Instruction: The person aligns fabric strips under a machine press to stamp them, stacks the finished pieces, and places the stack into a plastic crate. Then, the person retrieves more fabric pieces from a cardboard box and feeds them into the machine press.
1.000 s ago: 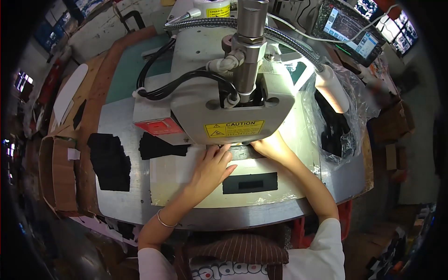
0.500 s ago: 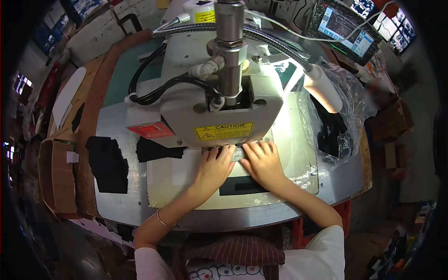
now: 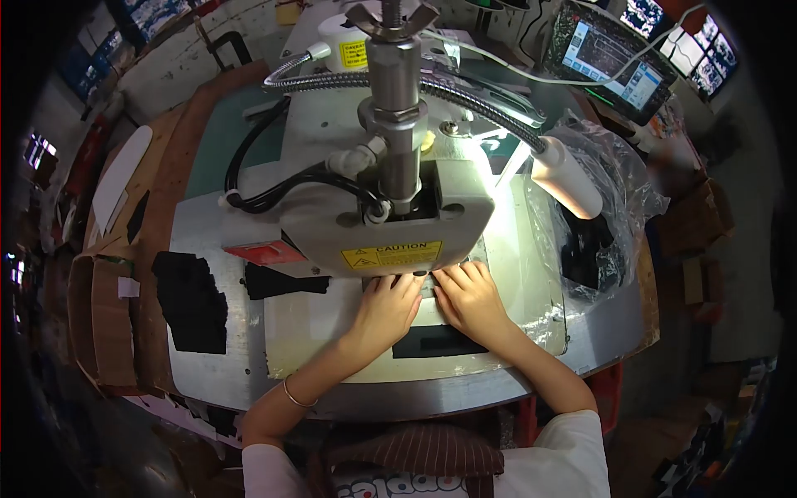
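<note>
Both hands are at the front lower edge of a grey machine head (image 3: 390,232) with a yellow caution label. My left hand (image 3: 388,311) has its fingers bent and close together, and the tips go under the machine's edge. My right hand (image 3: 471,300) lies beside it in much the same pose. A small greyish plate (image 3: 428,288) shows in the gap between them. What the fingertips press or hold is hidden. A flat black strip (image 3: 436,341) lies on the cream work surface (image 3: 332,359) just below the hands.
Black fabric pieces (image 3: 191,303) lie at left, near a cardboard box (image 3: 108,324). Another black piece (image 3: 286,282) is partly under the machine. At right are a clear plastic bag (image 3: 618,257) with black pieces, a white lamp (image 3: 567,178) and a screen (image 3: 610,60).
The whole view has shifted slightly, so the machine and table appear lower. Both hands stay at the machine's front edge, which now covers a little more of the fingertips.
</note>
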Available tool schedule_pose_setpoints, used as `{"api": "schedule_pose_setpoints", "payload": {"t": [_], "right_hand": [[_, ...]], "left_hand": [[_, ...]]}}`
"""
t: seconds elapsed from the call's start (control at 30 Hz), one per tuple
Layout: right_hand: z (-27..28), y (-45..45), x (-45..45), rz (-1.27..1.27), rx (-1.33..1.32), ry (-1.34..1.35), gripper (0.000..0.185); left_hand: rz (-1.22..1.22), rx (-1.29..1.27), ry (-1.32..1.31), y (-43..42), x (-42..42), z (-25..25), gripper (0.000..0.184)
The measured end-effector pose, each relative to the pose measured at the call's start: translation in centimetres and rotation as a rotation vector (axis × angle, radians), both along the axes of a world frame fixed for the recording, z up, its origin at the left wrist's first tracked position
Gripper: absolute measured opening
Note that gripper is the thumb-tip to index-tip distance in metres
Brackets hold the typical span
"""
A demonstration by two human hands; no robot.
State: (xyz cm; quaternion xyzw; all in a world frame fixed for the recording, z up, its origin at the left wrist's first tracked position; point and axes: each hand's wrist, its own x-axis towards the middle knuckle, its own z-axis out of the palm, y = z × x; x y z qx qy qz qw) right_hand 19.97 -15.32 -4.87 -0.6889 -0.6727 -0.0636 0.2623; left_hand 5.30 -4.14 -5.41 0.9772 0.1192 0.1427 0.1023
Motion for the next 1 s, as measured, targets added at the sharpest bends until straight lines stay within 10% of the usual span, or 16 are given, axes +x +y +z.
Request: {"api": "schedule_pose_setpoints", "payload": {"t": [1.0], "right_hand": [[0.5,-1.0,-1.2,0.452,-0.168,0.275,0.039]], "left_hand": [[0.030,-0.142,-0.021,2.9,-3.2,1.5,0.031]]}}
